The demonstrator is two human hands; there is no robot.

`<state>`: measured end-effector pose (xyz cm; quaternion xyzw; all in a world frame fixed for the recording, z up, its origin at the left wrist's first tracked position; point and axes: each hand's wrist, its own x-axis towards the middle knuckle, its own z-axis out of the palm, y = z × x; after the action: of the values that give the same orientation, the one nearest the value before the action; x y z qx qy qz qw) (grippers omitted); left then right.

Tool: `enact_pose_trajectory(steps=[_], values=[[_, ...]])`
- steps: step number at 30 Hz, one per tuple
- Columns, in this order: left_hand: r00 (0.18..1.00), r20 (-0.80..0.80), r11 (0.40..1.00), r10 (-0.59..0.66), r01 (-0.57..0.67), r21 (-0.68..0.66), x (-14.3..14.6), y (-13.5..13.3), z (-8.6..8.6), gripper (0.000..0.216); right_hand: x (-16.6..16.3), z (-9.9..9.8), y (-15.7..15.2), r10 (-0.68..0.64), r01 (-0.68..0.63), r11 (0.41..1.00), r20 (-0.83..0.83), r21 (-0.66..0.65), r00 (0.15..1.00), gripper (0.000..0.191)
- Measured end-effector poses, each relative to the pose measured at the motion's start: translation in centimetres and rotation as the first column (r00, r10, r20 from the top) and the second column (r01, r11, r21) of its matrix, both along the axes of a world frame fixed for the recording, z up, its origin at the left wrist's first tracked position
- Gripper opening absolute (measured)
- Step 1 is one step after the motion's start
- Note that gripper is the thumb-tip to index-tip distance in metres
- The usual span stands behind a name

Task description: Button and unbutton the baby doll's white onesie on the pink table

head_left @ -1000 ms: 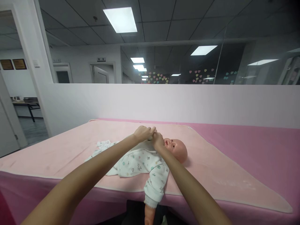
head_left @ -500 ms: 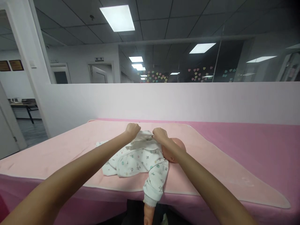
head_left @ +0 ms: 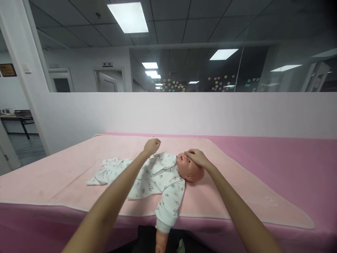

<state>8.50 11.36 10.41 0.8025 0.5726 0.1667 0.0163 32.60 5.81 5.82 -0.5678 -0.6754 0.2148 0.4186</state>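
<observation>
A baby doll (head_left: 187, 171) lies on its back, head to the right, dressed in a white printed jacket (head_left: 155, 179) and white printed trousers (head_left: 112, 170). Its near arm, in a long sleeve (head_left: 170, 200), hangs over the front edge. My left hand (head_left: 152, 146) is raised just above the far side of the jacket, its fingers curled in, with nothing visible in them. On the top of the doll's head rests my right hand (head_left: 197, 157), fingers stretched over the forehead. The doll's far arm is hidden.
A peach mat (head_left: 226, 189) with a pale border lies over a pink covered table (head_left: 289, 161). Behind the table runs a white half wall (head_left: 168, 112) with glass above it. A doorway stands at the left, with a desk (head_left: 17, 117) beyond it.
The jacket front, lifted between both hands before, now lies down on the doll's chest. My right hand has moved right onto the head, and the doll's face now shows.
</observation>
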Motion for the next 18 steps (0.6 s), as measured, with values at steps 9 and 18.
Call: enact_pose_trajectory(steps=[9,18], values=[[0.99,-0.061,0.98,0.129,-0.136,-0.145,-0.3,4.4,-7.4,0.059,1.7,-3.3,-0.2,-0.078,-0.282,0.908,-0.787,-0.31,0.612,0.042],[0.981,0.004,0.944,0.196,-0.188,-0.272,-4.0,5.2,-7.7,0.078,1.1,-5.3,-1.6,-0.021,-0.484,0.847,-0.924,-0.218,0.381,0.046]])
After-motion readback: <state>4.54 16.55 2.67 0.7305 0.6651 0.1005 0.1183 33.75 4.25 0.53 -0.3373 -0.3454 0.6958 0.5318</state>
